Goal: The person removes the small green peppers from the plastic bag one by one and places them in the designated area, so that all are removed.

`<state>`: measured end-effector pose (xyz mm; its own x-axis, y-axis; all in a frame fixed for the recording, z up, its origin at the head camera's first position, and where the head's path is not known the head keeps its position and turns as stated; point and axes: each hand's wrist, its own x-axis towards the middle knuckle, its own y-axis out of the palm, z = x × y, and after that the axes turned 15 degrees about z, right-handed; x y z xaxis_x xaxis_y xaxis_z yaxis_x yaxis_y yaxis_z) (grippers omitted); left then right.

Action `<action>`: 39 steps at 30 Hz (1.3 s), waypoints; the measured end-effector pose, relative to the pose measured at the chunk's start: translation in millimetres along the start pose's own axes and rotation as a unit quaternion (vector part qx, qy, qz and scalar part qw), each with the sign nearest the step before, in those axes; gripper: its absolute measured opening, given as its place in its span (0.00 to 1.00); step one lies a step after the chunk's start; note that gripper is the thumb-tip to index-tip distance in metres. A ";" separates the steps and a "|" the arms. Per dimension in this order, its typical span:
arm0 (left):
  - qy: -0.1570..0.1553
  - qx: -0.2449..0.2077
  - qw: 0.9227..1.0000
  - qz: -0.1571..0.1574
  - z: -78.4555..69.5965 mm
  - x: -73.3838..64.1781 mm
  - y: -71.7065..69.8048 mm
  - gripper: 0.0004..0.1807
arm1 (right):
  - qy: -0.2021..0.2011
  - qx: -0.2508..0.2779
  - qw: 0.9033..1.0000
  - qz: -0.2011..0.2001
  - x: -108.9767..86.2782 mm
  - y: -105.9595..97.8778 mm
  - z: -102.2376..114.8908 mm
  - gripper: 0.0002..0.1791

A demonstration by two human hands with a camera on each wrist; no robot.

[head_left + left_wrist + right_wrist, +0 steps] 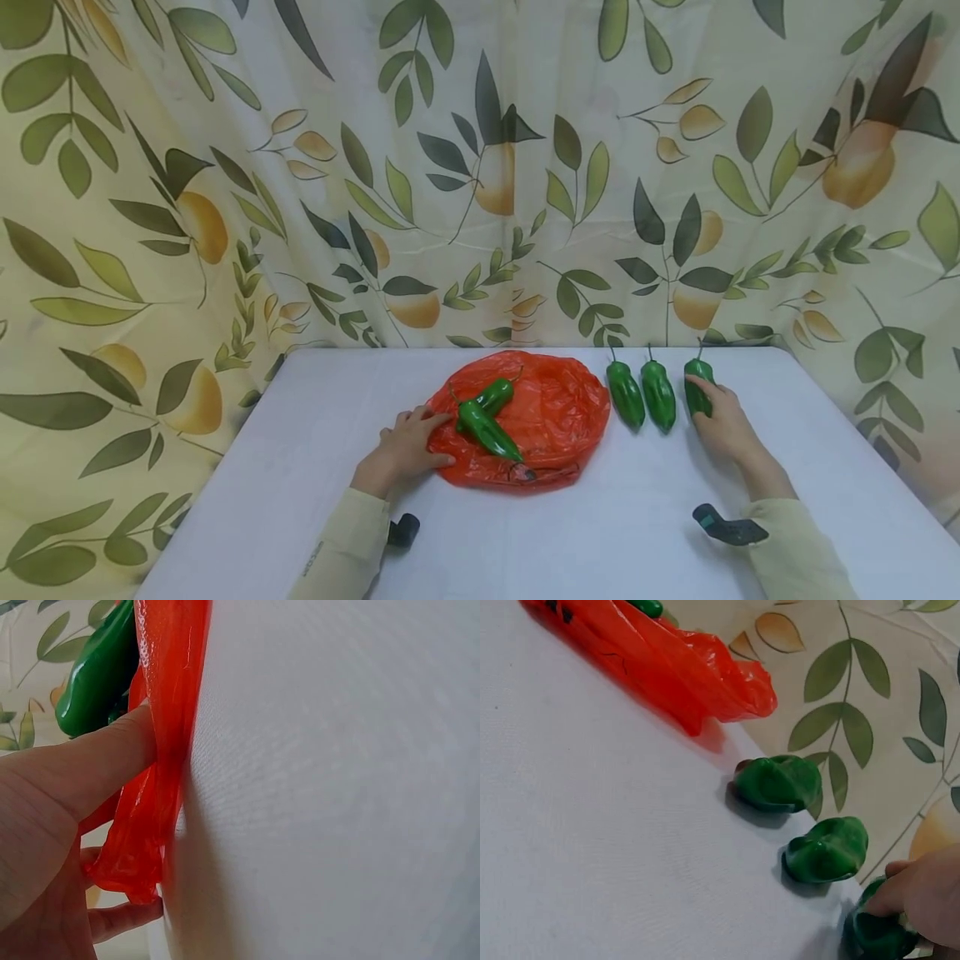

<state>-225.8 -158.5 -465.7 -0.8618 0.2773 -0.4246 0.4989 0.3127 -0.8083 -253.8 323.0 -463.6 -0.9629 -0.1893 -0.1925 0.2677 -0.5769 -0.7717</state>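
A red plastic bag lies spread on the white table, with two green peppers on top, one across the other. My left hand rests at the bag's left edge; in the left wrist view the thumb lies against the red plastic and other fingers show beyond it. At the right, my right hand grips a green pepper between thumb and fingers, its stem pointing to the back. Two more peppers, a nearer one and another, lie side by side between that hand and the bag.
The white table ends at the back against a leaf-and-fruit patterned curtain, which also hangs at both sides. A dark wrist camera sticks out at the right sleeve, another at the left.
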 end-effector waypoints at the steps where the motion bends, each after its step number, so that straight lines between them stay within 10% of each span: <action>1: 0.001 0.000 1.000 0.000 -0.1 -0.1 -0.1 0.41 | 0.000 -0.003 1.000 0.002 -0.1 0.4 -0.5 0.34; 39: 0.003 -0.009 1.000 -0.001 -1.6 0.3 -1.0 0.41 | 0.070 -0.011 0.997 -0.028 1.3 8.7 -3.5 0.43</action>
<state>-226.5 -157.2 -464.3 -0.8626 0.2817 -0.4202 0.4983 0.3298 -0.8019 -252.9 320.5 -472.7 -0.9721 -0.0447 -0.2302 0.2146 -0.5654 -0.7964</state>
